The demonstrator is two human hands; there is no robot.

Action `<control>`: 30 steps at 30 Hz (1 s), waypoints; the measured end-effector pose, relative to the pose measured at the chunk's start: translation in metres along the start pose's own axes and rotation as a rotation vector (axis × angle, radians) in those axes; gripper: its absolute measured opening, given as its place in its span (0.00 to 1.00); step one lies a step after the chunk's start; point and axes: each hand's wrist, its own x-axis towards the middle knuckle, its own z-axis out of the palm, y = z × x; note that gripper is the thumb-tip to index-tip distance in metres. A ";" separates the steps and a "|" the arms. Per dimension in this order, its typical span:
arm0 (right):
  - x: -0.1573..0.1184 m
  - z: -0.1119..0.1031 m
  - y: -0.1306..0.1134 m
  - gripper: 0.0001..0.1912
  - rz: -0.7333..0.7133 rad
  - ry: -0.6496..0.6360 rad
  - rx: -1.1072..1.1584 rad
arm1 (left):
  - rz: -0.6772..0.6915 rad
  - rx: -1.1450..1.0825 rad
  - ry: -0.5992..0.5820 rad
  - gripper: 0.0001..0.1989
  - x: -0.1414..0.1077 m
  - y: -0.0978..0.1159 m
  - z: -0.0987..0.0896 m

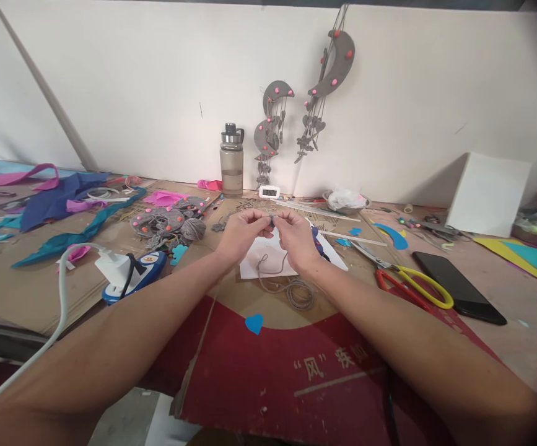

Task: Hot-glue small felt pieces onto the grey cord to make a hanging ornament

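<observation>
Over a white sheet of paper (249, 270), my left hand (243, 236) and my right hand (300, 240) meet fingertip to fingertip. Both pinch a small grey piece (272, 220), mostly covered by the fingers; its exact kind is unclear. Thin grey cord (275, 273) trails below the hands and ends in a loose coil (300, 295) on the cardboard. Partly behind my right hand lies a dark blue tool (317, 240). Nearer to me, a blue heart cutout (254, 324) rests on the board.
Left are a power strip (157, 265) with a white cable and grey moon pieces with yarn (166, 223). A water bottle (231, 162) and small clock (269, 192) stand behind. Right lie scissors (401, 272) and a phone (458, 288). Moon hangings (342, 62) hang on the wall.
</observation>
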 end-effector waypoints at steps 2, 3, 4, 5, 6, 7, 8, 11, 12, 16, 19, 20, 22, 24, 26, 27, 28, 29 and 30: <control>0.002 -0.001 0.002 0.08 -0.010 0.027 -0.015 | -0.049 -0.027 -0.024 0.06 0.000 0.004 0.002; 0.002 -0.002 0.002 0.08 -0.018 0.037 -0.028 | -0.066 -0.037 -0.033 0.07 0.000 0.006 0.002; 0.002 -0.002 0.002 0.07 -0.027 0.037 -0.045 | -0.081 -0.040 -0.038 0.08 0.000 0.007 0.002; 0.002 -0.003 0.002 0.07 -0.040 0.034 -0.068 | -0.092 -0.037 -0.041 0.09 0.000 0.009 0.001; 0.002 -0.004 0.001 0.06 -0.057 0.029 -0.098 | -0.102 -0.026 -0.043 0.09 0.001 0.010 0.000; 0.001 -0.004 0.000 0.06 -0.073 0.026 -0.131 | -0.112 -0.009 -0.045 0.09 0.001 0.010 -0.001; 0.000 -0.004 -0.002 0.06 -0.088 0.022 -0.167 | -0.120 0.014 -0.047 0.09 0.002 0.011 -0.002; -0.004 -0.005 -0.006 0.04 -0.120 0.010 -0.250 | -0.126 0.094 -0.044 0.09 0.004 0.011 -0.005; -0.006 -0.005 -0.007 0.04 -0.137 0.010 -0.260 | -0.122 0.112 -0.032 0.09 0.004 0.011 -0.006; -0.011 -0.004 -0.007 0.09 -0.233 0.033 -0.259 | -0.103 0.113 0.052 0.09 0.004 0.011 -0.005; -0.013 -0.003 -0.006 0.05 -0.258 0.015 -0.297 | -0.086 0.106 0.092 0.09 0.003 0.010 -0.004; -0.013 -0.003 -0.006 0.03 -0.257 0.009 -0.309 | -0.078 0.107 0.101 0.09 0.003 0.009 -0.004; -0.013 -0.003 -0.006 0.03 -0.248 0.016 -0.316 | -0.063 0.109 0.114 0.09 0.003 0.007 -0.003; -0.013 -0.003 -0.006 0.04 -0.234 0.036 -0.312 | -0.048 0.106 0.121 0.09 0.003 0.005 -0.003; -0.013 -0.003 -0.007 0.05 -0.220 0.050 -0.316 | -0.032 0.098 0.121 0.08 0.003 0.004 -0.003; -0.013 -0.003 -0.007 0.05 -0.214 0.054 -0.317 | -0.025 0.092 0.122 0.08 0.003 0.003 -0.002; -0.013 -0.003 -0.007 0.05 -0.209 0.056 -0.315 | -0.019 0.086 0.123 0.08 0.003 0.003 -0.002; -0.013 -0.003 -0.007 0.05 -0.204 0.058 -0.309 | -0.016 0.080 0.124 0.08 0.003 0.002 -0.002; -0.012 -0.003 -0.007 0.05 -0.200 0.058 -0.300 | -0.013 0.076 0.124 0.08 0.003 0.002 -0.002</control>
